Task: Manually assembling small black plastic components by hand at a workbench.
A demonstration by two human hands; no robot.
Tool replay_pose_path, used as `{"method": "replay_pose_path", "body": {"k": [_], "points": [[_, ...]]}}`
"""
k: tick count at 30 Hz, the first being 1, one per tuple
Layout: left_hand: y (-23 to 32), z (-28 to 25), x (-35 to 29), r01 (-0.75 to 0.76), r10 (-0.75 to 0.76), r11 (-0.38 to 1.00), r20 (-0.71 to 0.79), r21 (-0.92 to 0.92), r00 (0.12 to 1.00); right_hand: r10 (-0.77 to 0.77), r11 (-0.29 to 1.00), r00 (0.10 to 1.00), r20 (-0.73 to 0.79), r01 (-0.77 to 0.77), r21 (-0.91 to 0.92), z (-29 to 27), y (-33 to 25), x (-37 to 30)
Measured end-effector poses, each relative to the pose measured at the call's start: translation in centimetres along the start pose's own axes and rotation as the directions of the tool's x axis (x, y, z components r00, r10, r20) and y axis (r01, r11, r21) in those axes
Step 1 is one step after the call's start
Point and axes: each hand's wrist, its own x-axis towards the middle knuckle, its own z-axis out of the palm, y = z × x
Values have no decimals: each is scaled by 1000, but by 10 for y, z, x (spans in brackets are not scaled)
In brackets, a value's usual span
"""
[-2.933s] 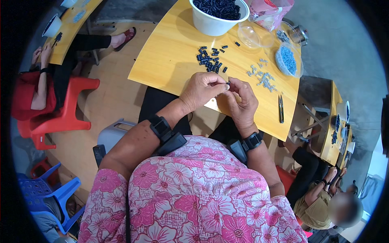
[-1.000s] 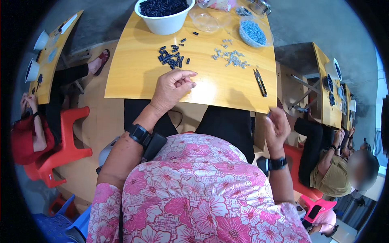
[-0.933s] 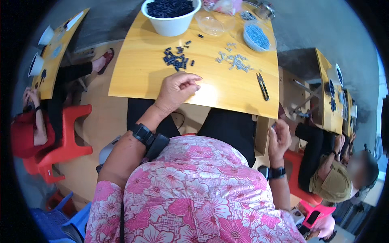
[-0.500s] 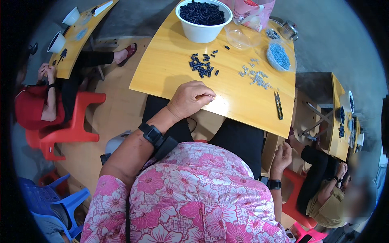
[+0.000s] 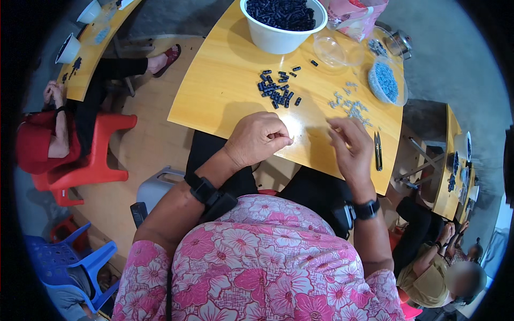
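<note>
Over the near edge of the yellow wooden table, my left hand is closed in a pinch. What its fingertips hold, if anything, is too small to make out. To the right, my right hand is raised above the table with fingers loosely curled and apart, seemingly holding nothing. Just beyond it lie scattered small pale blue-grey pieces. A loose pile of short black cylindrical pieces lies beyond my left hand. Black thread snips rest to the right of my right hand.
At the far side stand a white tub heaped with black pieces, a clear plastic dish, a bowl of small blue pieces, a pink bag and a metal container. People sit at tables on both sides.
My right hand has come up from beside my body to above the table's near right edge. My left hand stays pinched in nearly the same place. The view has shifted slightly.
</note>
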Motion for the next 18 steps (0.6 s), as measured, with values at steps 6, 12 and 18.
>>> {"method": "replay_pose_path", "body": {"k": [6,12,18], "points": [[-2,0,2,28,-29,997,-9,-78,1000,-182,954,980,84,197,-227,47,6,47],[-5,-3,-1,-16,16,999,0,-52,1000,-156,930,980,125,188,-317,57,9,51],[-7,-1,-1,-23,23,998,0,-59,1000,-108,906,982,156,162,-391,59,8,46]]}}
